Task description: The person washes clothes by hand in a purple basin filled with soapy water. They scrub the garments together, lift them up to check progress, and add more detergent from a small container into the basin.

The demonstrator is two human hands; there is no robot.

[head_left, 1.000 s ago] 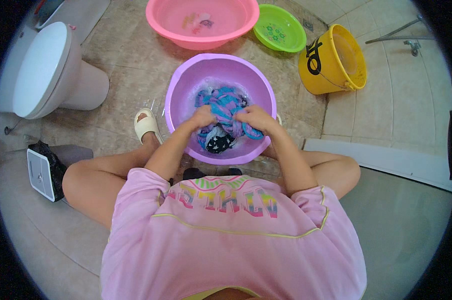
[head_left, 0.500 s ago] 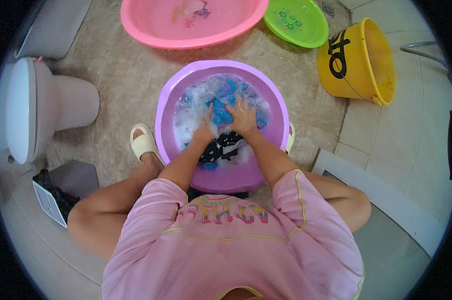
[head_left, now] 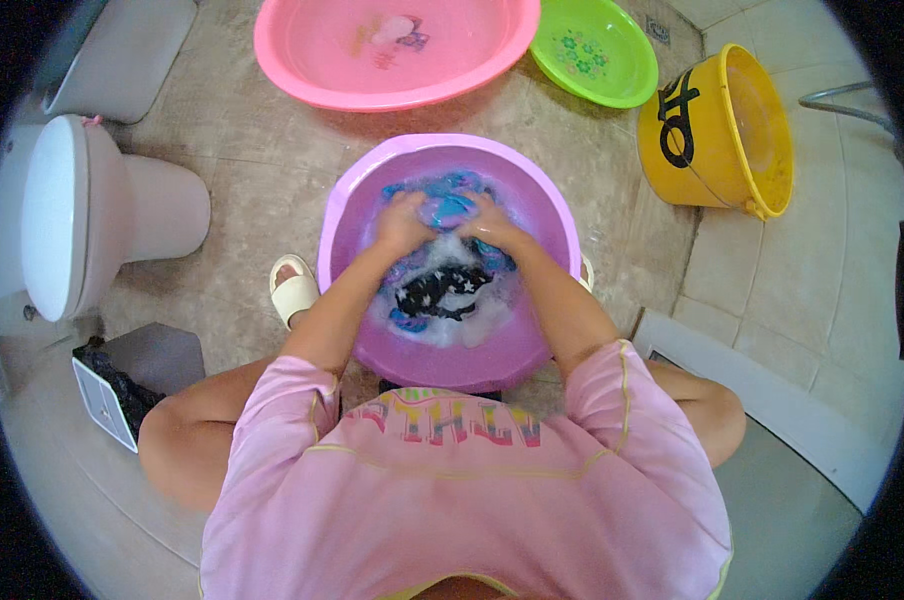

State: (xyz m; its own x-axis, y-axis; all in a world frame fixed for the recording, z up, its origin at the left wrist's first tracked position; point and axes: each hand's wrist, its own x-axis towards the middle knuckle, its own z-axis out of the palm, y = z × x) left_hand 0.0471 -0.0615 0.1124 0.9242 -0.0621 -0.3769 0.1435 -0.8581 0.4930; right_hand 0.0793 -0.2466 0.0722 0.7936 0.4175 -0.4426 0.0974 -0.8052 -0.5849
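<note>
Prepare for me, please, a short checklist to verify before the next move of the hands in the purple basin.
1. Left hand and right hand both at the blue cloth: ok.
2. Firm grip by each hand: cannot tell; the fingertips are not clearly visible.
3. Black star-patterned cloth inside the purple basin: ok.
4. Cloths free of white foam: not ok; foam lies around the black one.
5. Pink basin standing apart from the purple one: ok.
</note>
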